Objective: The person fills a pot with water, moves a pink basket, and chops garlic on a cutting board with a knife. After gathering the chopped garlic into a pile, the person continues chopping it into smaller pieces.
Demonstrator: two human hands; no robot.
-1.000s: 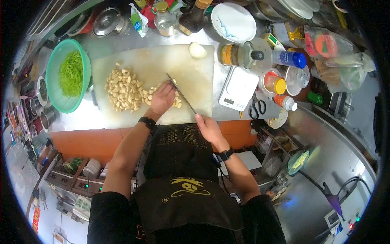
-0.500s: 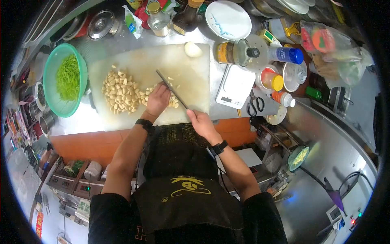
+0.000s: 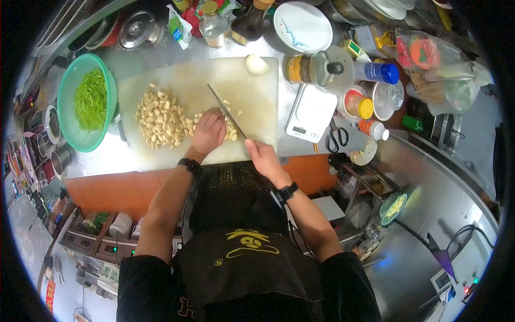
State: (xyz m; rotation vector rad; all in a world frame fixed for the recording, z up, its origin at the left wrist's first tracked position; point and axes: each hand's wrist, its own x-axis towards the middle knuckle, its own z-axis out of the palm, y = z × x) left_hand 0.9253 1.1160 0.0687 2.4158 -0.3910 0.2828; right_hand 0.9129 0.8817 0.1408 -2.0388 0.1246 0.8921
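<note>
My right hand (image 3: pixel 263 158) is closed around the handle of a knife (image 3: pixel 226 110), whose blade slants up and left across the cutting board (image 3: pixel 188 75). Curled fingers of my left hand (image 3: pixel 210 132) press down on garlic cloves beside the blade; what lies right under the fingertips is hidden. A heap of peeled garlic cloves (image 3: pixel 160 119) spreads to the left of that hand. Cut garlic pieces (image 3: pixel 230 132) lie by the blade near my right hand, and a few small bits sit on its far side. A peeled white onion piece (image 3: pixel 256 64) rests near the board's back edge.
Left of the board stands a green basin (image 3: pixel 111 107) of shredded green vegetable. At the right are a white scale (image 3: pixel 311 111), scissors (image 3: pixel 337 135), and several bottles and jars. A white plate (image 3: pixel 303 27), a glass jar (image 3: pixel 213 27) and a pot lid (image 3: pixel 136 30) line the back.
The knife has shifted slightly, its tip a little higher in view and its handle slightly left. My left hand stays on the garlic, its fingers barely moved. The view has tilted slightly.
</note>
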